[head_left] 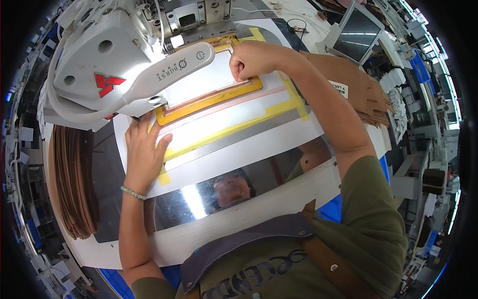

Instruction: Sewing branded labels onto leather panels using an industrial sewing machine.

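Observation:
A yellow frame [214,106] with a pale inner panel [199,77] lies under the head of a white industrial sewing machine [107,60]. My right hand [251,60] is closed in a fist at the frame's right end, knuckles bent down onto it. Whatever its fingers may pinch is hidden. Beside the frame's left end, my left hand [144,149] rests with fingers stretched out and thumb apart. Its fingertips reach under the machine's edge, where they are partly hidden. White sheeting with yellow tape [229,132] spreads beneath the frame.
A grey lamp arm [169,70] crosses over the frame. Brown flat pieces are stacked at the left [72,184], with another brown stack [356,87] at the right. A tilted screen [356,35] stands far right. Nearer me lies a shiny metal plate [269,179].

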### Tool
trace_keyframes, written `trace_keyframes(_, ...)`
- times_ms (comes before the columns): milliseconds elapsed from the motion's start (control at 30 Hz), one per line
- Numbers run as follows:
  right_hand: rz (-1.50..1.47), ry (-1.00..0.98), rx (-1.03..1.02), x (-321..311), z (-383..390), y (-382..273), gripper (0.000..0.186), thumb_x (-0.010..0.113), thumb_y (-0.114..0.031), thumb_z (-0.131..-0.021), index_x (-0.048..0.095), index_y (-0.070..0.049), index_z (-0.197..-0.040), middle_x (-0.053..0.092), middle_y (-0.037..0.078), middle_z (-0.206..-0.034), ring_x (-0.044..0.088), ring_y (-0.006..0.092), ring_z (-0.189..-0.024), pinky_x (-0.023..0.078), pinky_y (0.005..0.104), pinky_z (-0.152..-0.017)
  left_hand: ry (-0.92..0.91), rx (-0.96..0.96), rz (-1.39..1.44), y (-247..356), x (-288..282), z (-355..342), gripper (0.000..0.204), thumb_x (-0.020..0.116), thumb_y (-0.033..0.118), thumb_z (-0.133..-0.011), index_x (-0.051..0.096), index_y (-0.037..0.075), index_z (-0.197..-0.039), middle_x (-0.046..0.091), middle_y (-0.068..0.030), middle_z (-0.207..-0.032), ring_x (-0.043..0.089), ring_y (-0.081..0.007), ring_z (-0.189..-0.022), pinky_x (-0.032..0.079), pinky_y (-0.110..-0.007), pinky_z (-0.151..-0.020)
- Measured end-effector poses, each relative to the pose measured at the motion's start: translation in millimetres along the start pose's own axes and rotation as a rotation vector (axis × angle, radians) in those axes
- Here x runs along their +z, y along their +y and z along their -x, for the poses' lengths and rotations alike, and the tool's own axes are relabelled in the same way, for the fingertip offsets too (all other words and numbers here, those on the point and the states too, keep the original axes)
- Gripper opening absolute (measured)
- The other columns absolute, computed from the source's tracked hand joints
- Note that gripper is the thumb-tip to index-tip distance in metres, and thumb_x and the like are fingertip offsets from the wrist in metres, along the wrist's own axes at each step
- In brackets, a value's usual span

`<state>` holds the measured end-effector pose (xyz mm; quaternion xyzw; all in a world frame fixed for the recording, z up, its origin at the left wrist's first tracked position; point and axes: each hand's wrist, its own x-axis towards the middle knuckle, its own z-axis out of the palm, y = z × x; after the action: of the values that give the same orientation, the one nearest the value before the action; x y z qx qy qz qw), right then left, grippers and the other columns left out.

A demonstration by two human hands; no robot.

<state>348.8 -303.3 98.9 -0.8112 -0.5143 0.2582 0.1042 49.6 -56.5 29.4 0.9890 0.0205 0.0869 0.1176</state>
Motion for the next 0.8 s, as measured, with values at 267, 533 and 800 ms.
trace_keyframes(267, 0.101, -0.007, 0.085, 0, -2, -16, 0.007, 0.075, -0.007, -0.079, 0.08, -0.004, -0.082, 0.075, 0.006, -0.075, 0.069, 0.0189, -0.07, 0.052, 0.0359, -0.065, 0.024, 0.003, -0.015, -1, 1, 0, 0.052, 0.061, 0.037, -0.105, 0.065, 0.004, -0.144, 0.046, -0.0216, -0.163, 0.035, -0.0417, -0.152, 0.025, -0.054, -0.125)
trace_keyframes(533, 0.349, 0.059, -0.011, 17, 11, -18, 0.015, 0.059, -0.005, -0.093, 0.073, -0.007, -0.091, 0.072, 0.011, -0.089, 0.065, 0.0259, -0.095, 0.052, 0.0405, -0.082, 0.018, 0.024, -0.059, -1, 2, 0, 0.052, 0.056, 0.036, -0.106, 0.061, 0.002, -0.145, 0.045, -0.0219, -0.163, 0.038, -0.0414, -0.151, 0.025, -0.053, -0.125)
trace_keyframes(800, 0.069, 0.307, -0.071, 12, -2, -32, 0.013, 0.058, -0.009, -0.093, 0.069, -0.008, -0.086, 0.07, 0.013, -0.089, 0.07, 0.0266, -0.084, 0.056, 0.0404, -0.079, 0.036, 0.013, -0.052, -2, 4, 1, 0.055, 0.056, 0.044, -0.108, 0.065, 0.004, -0.146, 0.047, -0.0197, -0.163, 0.032, -0.0426, -0.155, 0.024, -0.053, -0.125)
